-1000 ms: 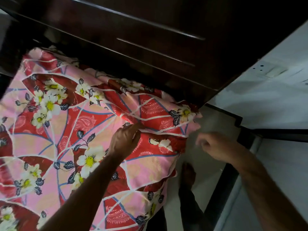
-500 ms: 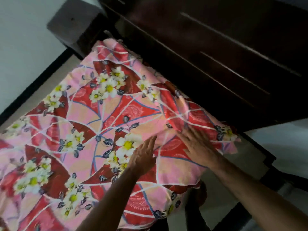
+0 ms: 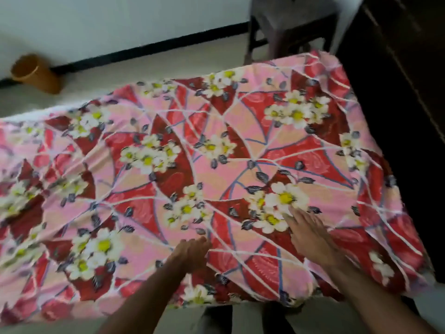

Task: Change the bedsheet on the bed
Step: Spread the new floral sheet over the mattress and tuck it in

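Lying flat over the bed [image 3: 421, 266], the flowery bedsheet [image 3: 168, 165] covers the whole top, from 9 o'clock all the way round to 3 o'clock. It is pink and red with white flowers. Both hands rest on it at about 6 o'clock, near the edge closest to the person.

The left hand [image 3: 190, 254] sits on the cloth with its fingers bent a little. I cannot tell if it pinches the cloth or only presses on it. The right hand [image 3: 310, 237] lies flat with straight fingers, touching a big white flower. It holds nothing.

I think the sheet is soft, thin and light. It has small wrinkles near 9 o'clock, so it will slide and bunch up easily when pushed. It will not break. Flat palms look good for smoothing it. To pull it tight, the best places to grab are likely the edges and corners, such as the corner at 4 o'clock, where the cloth hangs down the side.

A brown bin [image 3: 36, 73] stands on the floor [image 3: 168, 61] at 10 o'clock. A stool [image 3: 289, 25] stands at 1 o'clock, just past the bed. A dark wooden cupboard [image 3: 397, 92] runs along the side at 3 o'clock.
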